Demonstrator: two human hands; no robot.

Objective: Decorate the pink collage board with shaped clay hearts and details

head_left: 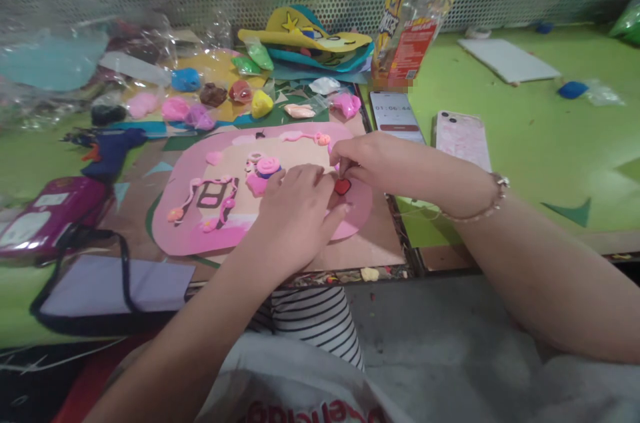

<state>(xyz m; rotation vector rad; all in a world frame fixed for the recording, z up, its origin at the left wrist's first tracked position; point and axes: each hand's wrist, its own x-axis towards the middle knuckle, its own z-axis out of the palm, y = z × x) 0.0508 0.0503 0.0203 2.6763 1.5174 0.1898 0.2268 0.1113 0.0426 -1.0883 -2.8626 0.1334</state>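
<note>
Far left, a purple case (53, 216) sits on the worktop (520, 143), a black strap (125, 270) looping across the lilac sheet (145, 280) just below it. Next along, a dark blue cutout (113, 150), and above that a row of clay lumps: black (107, 114), blue (185, 79), brown (213, 94), yellow (261, 103). Now the pink-edged card (173, 216), lying flat, with a dark frame (213, 194) trimmed in pink and a pink swirl (269, 166) beside it. Here's the left hand (297, 213), laid palm down over the card, thumb well apart from the other fingers. Behind it, a yellow hat (305, 40). And there's the red heart (343, 187), on the card's right side, between the two hands! Right hand (363, 160) just above it, fingers bunched narrow; whether they grip anything, I cannot tell. Further right, a snack bag (407, 43) standing up, a lit phone (395, 113), a pink phone (463, 136), a white board (507, 60) and, rightmost, a blue lump (573, 90).
</note>
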